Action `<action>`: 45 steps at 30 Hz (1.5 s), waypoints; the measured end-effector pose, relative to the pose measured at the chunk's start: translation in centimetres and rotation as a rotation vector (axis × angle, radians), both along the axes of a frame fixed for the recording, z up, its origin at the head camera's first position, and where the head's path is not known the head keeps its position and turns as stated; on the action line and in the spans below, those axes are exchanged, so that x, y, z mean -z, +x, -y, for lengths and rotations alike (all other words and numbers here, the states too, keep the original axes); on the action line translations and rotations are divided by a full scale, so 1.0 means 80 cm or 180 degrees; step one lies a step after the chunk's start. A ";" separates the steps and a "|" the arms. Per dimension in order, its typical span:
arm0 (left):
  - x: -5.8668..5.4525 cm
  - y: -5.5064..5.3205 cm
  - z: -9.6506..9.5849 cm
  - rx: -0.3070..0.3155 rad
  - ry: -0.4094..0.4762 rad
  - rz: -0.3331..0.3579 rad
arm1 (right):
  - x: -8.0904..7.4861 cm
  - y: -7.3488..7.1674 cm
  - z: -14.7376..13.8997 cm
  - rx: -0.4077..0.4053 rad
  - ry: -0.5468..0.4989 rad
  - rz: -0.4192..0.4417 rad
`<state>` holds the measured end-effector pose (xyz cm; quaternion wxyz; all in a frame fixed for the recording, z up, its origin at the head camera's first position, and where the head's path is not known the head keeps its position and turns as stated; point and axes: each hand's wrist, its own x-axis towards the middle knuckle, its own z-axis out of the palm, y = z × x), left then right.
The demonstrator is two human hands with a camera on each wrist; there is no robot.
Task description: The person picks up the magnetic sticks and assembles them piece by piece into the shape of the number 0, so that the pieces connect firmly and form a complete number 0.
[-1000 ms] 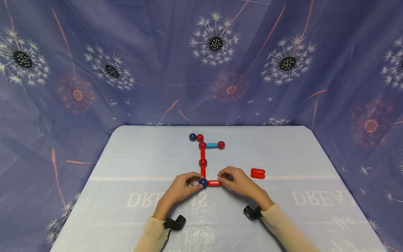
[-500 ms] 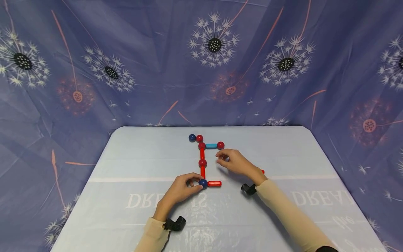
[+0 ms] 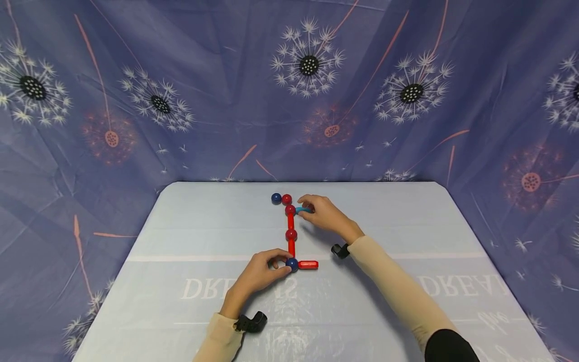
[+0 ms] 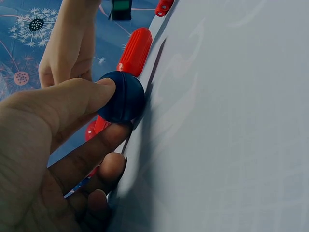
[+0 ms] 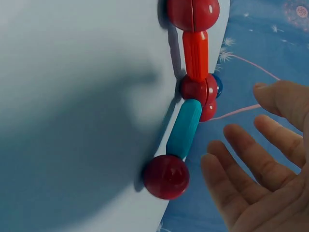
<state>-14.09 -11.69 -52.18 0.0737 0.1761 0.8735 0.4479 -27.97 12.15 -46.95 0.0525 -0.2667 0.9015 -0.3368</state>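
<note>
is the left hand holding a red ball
No, in the left wrist view the left hand pinches a dark blue ball with its thumb and a finger.

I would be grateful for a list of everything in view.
Table: one, white, lower half
Dandelion cloth: one, purple, behind
Near ball: one, navy, middle
Far ball: one, navy, far side
Teal rod: one, teal, far side
Red balls: four, red, one middle, three far
Red rods: three, red, two beyond near ball, one rightward
Loose red rods: apparently two, red, left wrist view's top
Wrist cameras: two, black, wrists
Black patch: one, black, bottom right
Sleeves: two, beige, forearms
Left hand: one, pinching near ball
Right hand: one, beside teal rod
</note>
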 end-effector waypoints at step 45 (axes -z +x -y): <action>0.002 0.000 0.001 0.0028 0.0035 -0.0006 | 0.038 -0.069 0.061 0.0659 0.0068 0.0235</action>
